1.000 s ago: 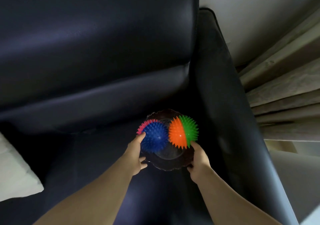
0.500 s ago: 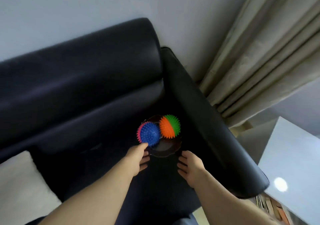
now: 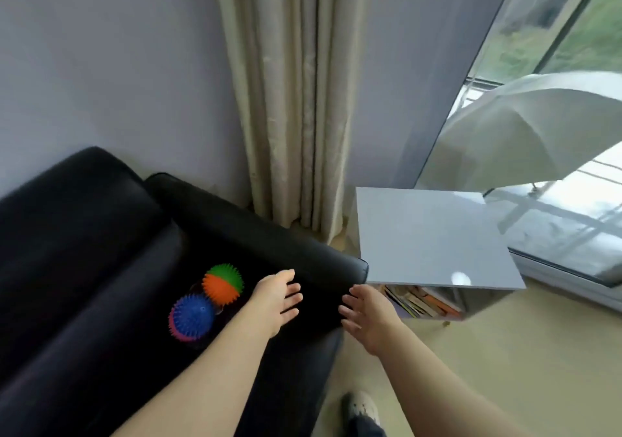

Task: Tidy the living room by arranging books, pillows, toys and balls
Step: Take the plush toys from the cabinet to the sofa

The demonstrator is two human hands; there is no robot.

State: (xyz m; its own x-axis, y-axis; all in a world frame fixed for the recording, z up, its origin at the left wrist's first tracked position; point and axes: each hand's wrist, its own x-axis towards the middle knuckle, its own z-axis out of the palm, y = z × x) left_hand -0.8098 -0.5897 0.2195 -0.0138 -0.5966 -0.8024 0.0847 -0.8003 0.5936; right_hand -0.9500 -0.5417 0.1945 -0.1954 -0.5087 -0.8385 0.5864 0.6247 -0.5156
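Two spiky balls lie on the black sofa seat (image 3: 84, 319) beside its armrest: an orange-and-green ball (image 3: 222, 283) and, in front of it, a blue-and-pink ball (image 3: 192, 317). The dark dish under them is barely visible. My left hand (image 3: 276, 297) hovers right of the balls with relaxed fingers, holding nothing. My right hand (image 3: 368, 315) is spread open past the armrest's end, also empty. Books (image 3: 420, 300) lie on a shelf under the white side table (image 3: 434, 238).
The sofa armrest (image 3: 255, 234) runs between the seat and the side table. Beige curtains (image 3: 289, 100) hang in the corner, and a white umbrella (image 3: 525, 133) stands by the window. My shoe (image 3: 361, 406) is on the pale floor.
Both hands have let go of the dish with the balls and drawn back to the right. The view has swung right, bringing the side table, the curtains and the window into sight.
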